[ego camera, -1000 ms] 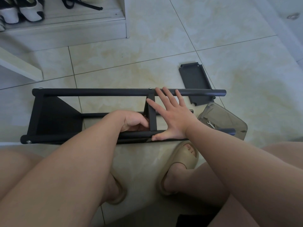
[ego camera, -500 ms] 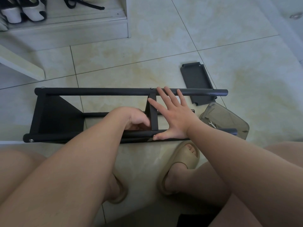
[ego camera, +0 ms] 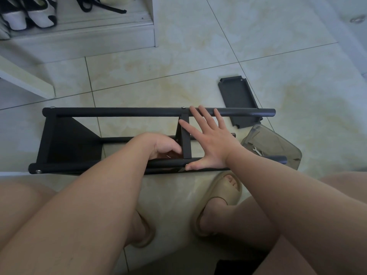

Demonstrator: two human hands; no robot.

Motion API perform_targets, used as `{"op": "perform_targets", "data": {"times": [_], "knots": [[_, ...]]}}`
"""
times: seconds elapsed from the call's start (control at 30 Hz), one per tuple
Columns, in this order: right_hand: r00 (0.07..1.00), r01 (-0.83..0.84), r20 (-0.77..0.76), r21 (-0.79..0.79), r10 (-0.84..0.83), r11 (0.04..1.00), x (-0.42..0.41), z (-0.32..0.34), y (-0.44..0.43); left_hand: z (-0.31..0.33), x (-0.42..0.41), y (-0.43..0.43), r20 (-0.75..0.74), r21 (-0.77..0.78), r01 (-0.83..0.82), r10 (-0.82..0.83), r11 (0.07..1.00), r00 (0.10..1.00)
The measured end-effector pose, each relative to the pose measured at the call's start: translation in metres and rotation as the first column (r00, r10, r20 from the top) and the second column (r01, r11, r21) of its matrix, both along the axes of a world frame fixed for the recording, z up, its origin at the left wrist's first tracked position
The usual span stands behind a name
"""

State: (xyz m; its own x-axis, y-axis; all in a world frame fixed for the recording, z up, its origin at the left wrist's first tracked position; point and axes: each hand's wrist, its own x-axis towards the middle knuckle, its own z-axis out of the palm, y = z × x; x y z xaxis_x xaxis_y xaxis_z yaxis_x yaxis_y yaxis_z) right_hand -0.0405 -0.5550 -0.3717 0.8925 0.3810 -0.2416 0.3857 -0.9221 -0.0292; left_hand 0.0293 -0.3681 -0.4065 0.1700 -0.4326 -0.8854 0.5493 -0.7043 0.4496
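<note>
A black metal frame [ego camera: 119,112] of long tubes lies on its side on the tiled floor in front of my knees. A short black crossbar [ego camera: 186,141] joins its far and near tubes. My right hand [ego camera: 212,143] lies flat and spread over the frame just right of the crossbar, with fingertips on the far tube and thumb on the near tube. My left hand [ego camera: 162,145] reaches inside the frame just left of the crossbar's lower end. Its fingers are curled under, and whatever they may hold is hidden.
A loose black panel [ego camera: 238,100] lies past the frame's right end. A clear plastic bag [ego camera: 278,147] with a small wrench [ego camera: 257,150] sits at the right. A shoe shelf [ego camera: 79,34] with shoes [ego camera: 29,14] stands at the far left. My sandalled feet [ego camera: 218,195] are near the frame.
Both hands and the frame stay where they were. Only the view has shifted slightly.
</note>
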Motion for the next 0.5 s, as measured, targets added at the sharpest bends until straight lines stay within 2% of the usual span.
{"op": "perform_targets", "data": {"times": [0.2, 0.37, 0.5], "knots": [[1.0, 0.0, 0.002, 0.004, 0.0, 1.0, -0.0002, -0.0003, -0.0006, 0.0006, -0.0008, 0.0015, -0.037, -0.051, -0.027, 0.026, 0.998, 0.999], [1.0, 0.002, -0.005, 0.001, -0.002, 1.0, 0.0001, 0.0005, -0.0004, 0.0016, -0.0001, 0.0041, -0.142, -0.07, -0.115, 0.104, 0.991, 0.984], [1.0, 0.002, -0.009, 0.005, -0.002, 1.0, 0.0, 0.0014, -0.0003, 0.0025, -0.001, 0.0025, -0.12, -0.025, -0.058, 0.055, 0.998, 0.991]]}}
